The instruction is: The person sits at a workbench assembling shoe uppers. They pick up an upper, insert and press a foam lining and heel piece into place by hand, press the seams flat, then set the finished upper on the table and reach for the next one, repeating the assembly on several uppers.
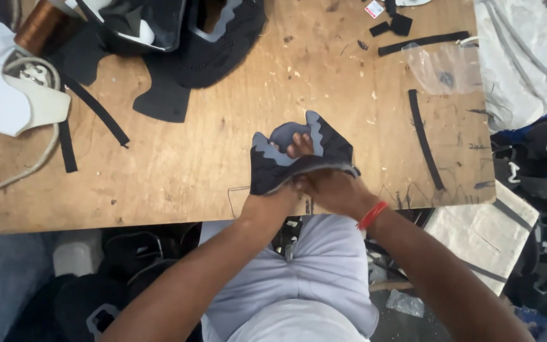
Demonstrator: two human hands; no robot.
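containers: a clear plastic bag [443,66] lies at the far right of the wooden worktable [223,145]; a small dark item shows through it, kind not readable. a black tray-like holder [137,25] at the far left edge carries dark and white cut pieces, partly out of frame. a copper-coloured thread spool [40,26] stands just left of it.

work item: a black shoe upper [299,155] with grey wavy overlay trim sits at the near edge of the table, centre-right. it is folded up off the surface, its scalloped grey edge facing far.

hands: the left hand [286,174] is inside the upper; its fingers [300,144] show through the opening on the far side, and the wrist enters from the near side. the right hand [330,190] is closed over the near right edge of the upper, gripping the fabric, directly beside the left wrist. both hands are in contact with the upper; neither is spread wide. a red band [372,215] circles the right wrist.

surroundings: a stack of black uppers [216,44] lies at far centre-left. a flat black cut panel [163,98] lies just near of that stack. black strips [96,111] lie on the left part of the table, and one curved black strip [424,139] lies right of the hands, well apart from them. a white shaped panel [7,101] and a pale cord [26,166] occupy the far left. a grey woven sack [527,57] rests at the far right, off the table edge.
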